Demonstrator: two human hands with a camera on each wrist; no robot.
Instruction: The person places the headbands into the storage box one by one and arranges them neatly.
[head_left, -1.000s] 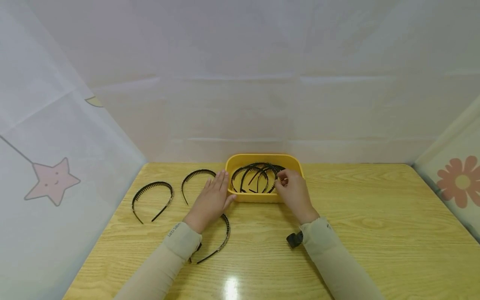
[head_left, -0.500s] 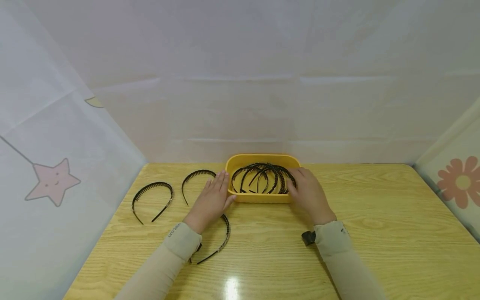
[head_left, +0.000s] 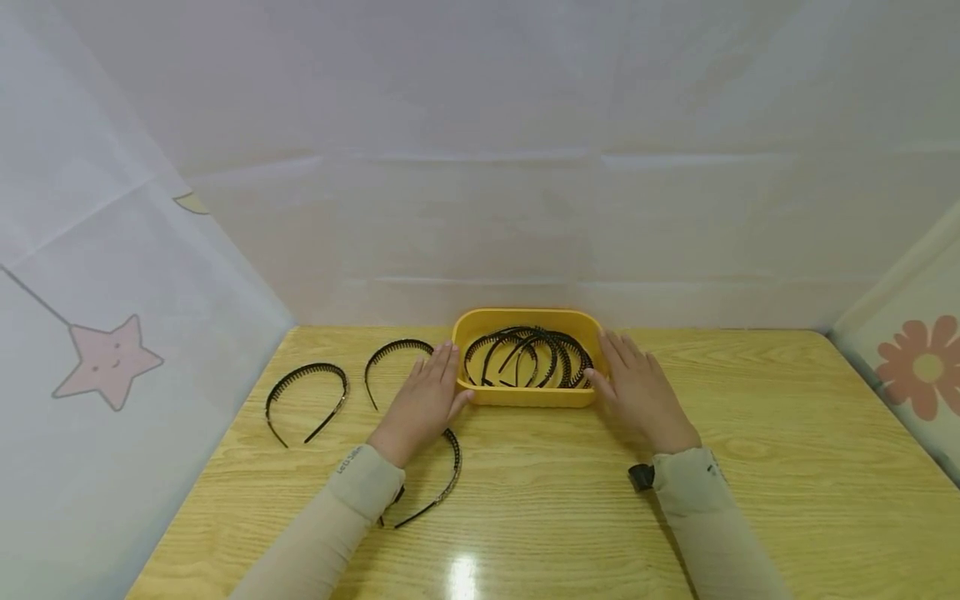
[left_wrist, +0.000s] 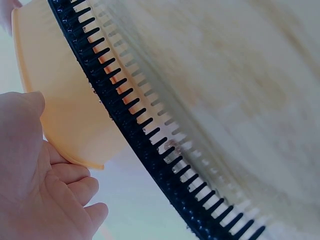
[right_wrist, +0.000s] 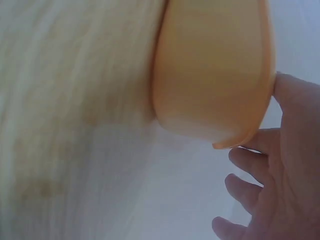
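Note:
A yellow plastic box (head_left: pixel 534 398) stands near the back of the table, with several black toothed headbands (head_left: pixel 534 331) overlapping inside it. My left hand (head_left: pixel 420 404) rests against the box's left end, fingers straight and thumb at the front corner. At the opposite end, my right hand (head_left: pixel 645 396) touches the box the same way, fingers extended along its side. Neither hand holds a headband. Under my left wrist lies another headband (head_left: pixel 457 458), partly covered by the sleeve. A toothed headband (left_wrist: pixel 130 122) crosses the left wrist view in front of the box (left_wrist: pixel 75 100).
Two more headbands lie to the left: one headband (head_left: pixel 307 368) farther out, and one headband (head_left: pixel 402 342) partly behind my left hand. The wooden table (head_left: pixel 540 508) meets a pale cloth backdrop (head_left: pixel 480 233) just behind the box, with cloth at both sides.
My right hand has moved from among the headbands in the box to its outer right end, its fingers straightening. The rightmost headbands now show fully. My left hand stays in place.

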